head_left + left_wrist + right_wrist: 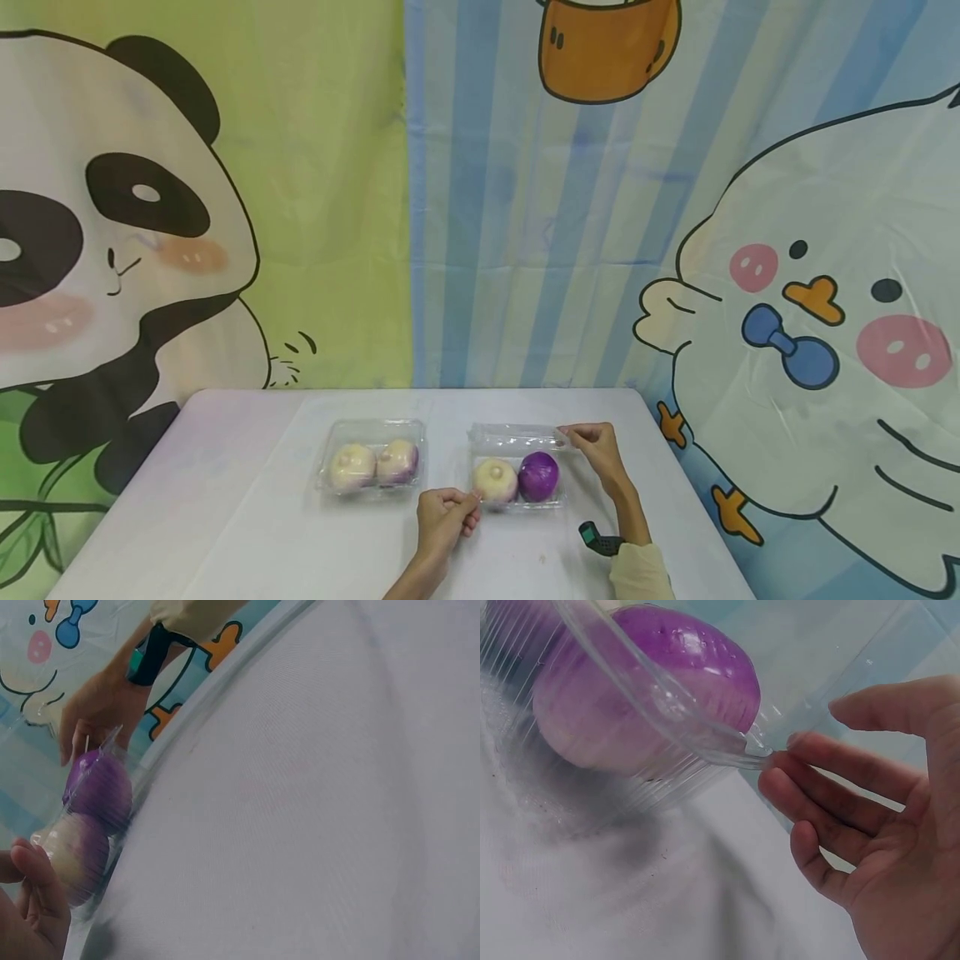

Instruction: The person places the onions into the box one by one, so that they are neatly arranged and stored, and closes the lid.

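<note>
A clear plastic clamshell box (521, 504) sits on the right half of the table. Inside are a pale turnip (495, 480) on the left and a purple turnip (538, 477) on the right. Its clear lid (517, 435) appears raised at the back. My left hand (442, 521) pinches the box's front left corner between thumb and fingers. At the back right corner, my right hand (600, 454) touches the plastic edge. In the right wrist view its fingertips (780, 784) meet the rim, while the thumb stands apart from them.
Another clear box (367, 490) holding two turnips (352, 467) stands to the left on the white table (255, 508). A dark device (600, 540) is strapped to the right wrist. A cartoon-printed curtain (495, 208) hangs behind the table.
</note>
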